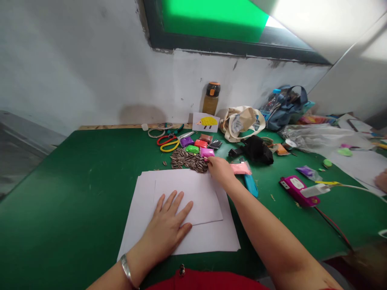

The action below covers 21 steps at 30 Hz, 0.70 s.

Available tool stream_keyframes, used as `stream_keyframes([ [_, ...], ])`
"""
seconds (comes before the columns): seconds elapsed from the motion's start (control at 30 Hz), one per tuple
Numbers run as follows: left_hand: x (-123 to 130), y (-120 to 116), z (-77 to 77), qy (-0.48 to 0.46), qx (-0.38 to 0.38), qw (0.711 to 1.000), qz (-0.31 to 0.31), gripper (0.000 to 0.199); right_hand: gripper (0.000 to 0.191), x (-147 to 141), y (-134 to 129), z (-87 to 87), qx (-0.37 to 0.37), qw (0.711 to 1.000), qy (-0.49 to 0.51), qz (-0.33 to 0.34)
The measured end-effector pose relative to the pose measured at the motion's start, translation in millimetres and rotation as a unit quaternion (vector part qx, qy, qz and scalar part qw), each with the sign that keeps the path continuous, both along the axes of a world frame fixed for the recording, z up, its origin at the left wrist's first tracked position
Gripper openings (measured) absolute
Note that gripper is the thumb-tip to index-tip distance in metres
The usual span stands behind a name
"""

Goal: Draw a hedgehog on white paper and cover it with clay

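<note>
My left hand (169,221) lies flat with fingers spread on a small white sheet (205,201), which rests on larger white paper (226,237). Beyond the paper's far edge, my right hand (220,170) has its fingertips drawn together at the right end of a pile of striped sunflower seeds (184,159). What they hold, if anything, is too small to make out. Just behind those fingertips sits a pink clay packet (207,152). Green (192,149), red (200,143) and purple (186,141) packets lie close by.
Scissors with red and yellow handles (169,144) lie behind the seeds. A hedgehog picture card (206,122) leans by a bottle (211,100). To the right are a blue cutter (251,185), a black cloth-like item (258,150), a magenta device (298,191) and another person's hand (381,180).
</note>
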State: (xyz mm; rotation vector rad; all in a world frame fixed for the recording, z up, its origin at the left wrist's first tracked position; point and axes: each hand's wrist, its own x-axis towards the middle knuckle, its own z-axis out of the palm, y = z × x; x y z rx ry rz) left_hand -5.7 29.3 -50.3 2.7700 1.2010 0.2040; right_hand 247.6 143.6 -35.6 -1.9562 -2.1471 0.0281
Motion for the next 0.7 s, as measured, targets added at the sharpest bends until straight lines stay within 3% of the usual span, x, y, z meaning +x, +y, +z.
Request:
stream_keyframes([
  [0.1,0.1,-0.6,0.3,0.003,-0.004,1.0,0.0,0.049,0.026,22.4,-19.3,8.6,0.026,0.999,0.01,-0.022],
  [0.2,1.1,-1.0,0.5,0.008,-0.014,1.0,0.001,0.049,0.025,60.2,-51.8,7.4,0.082,0.989,0.044,-0.118],
  [0.27,1.8,-1.0,1.6,0.011,-0.024,1.0,0.002,0.049,0.035,83.8,-72.6,-0.4,0.07,0.98,0.051,-0.181],
  [0.37,3.1,-1.2,6.1,0.012,-0.041,0.999,0.005,0.048,0.049,105.0,-91.6,-13.9,0.018,0.978,0.056,-0.203],
  [0.53,7.3,-3.2,13.7,0.014,-0.048,0.998,0.028,0.049,0.079,108.5,-88.9,-13.6,-0.052,0.975,0.071,-0.205],
  [0.7,11.2,-5.2,10.8,0.023,-0.042,0.999,0.024,0.05,0.072,107.4,-82.0,-0.1,-0.066,0.977,0.024,-0.202],
])
